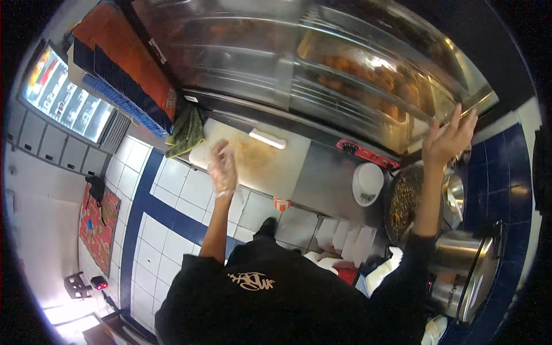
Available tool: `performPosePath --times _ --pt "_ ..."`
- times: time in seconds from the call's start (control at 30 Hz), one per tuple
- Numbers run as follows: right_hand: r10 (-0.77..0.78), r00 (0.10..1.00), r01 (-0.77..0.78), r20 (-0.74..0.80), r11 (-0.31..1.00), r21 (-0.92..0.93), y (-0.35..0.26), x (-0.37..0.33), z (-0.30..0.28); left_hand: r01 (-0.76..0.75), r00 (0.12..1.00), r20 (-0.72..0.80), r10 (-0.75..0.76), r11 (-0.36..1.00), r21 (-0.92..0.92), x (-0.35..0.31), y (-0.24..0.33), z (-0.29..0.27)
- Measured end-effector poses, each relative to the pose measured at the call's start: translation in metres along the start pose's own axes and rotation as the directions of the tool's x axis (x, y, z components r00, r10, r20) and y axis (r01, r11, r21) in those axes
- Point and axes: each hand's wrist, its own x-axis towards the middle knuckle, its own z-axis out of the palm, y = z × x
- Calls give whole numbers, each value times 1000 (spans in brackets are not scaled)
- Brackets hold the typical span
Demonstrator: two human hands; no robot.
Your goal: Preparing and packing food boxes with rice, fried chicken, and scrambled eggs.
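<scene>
Holds the left hand [223,167], in a clear glove, loosely curled over the left part of a stained white cutting board [253,158] bearing a white bar [267,138]. Holds the right hand [448,141], fingers spread, at the right end of a glass display case [247,63] with browned food [374,80] inside. Wears a black top [287,305]. Has a green cloth [187,132] by the board and a white scale [368,181] farther right.

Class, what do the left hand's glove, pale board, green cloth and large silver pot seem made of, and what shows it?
Glove on the left hand: probably thin clear plastic, see-through and wrinkled.
Pale board: probably matte plastic; off-white, stained, no visible grain.
Green cloth: soft textile, bunched in folds; fibre unclear.
Large silver pot: likely polished steel or aluminium, with bright reflections.
</scene>
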Motion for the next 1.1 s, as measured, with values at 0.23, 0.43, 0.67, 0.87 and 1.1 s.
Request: performPosePath --times 0.23,0.43,0.67,0.87,1.1 --pt "17 993 -33 -115 991 -131 2 16 80 314 923 -154 -354 920 -234 27 -21 -49" --pt "-23 999 21 -27 999 -47 -111 48 123 61 981 -150 -123 931 -360 85 9 -23" --pt "162 987 -94 21 457 885 -187 70 94 -553 825 -28 565 794 -252 104 127 43" --pt "90 869 -491 486 49 870 -213 -92 67 -750 424 284 860 510 -421 125 228 74" --pt "-209 775 -563 596 200 802 -246 -155 67 -907 421 341 841 405 120 177 315 186"
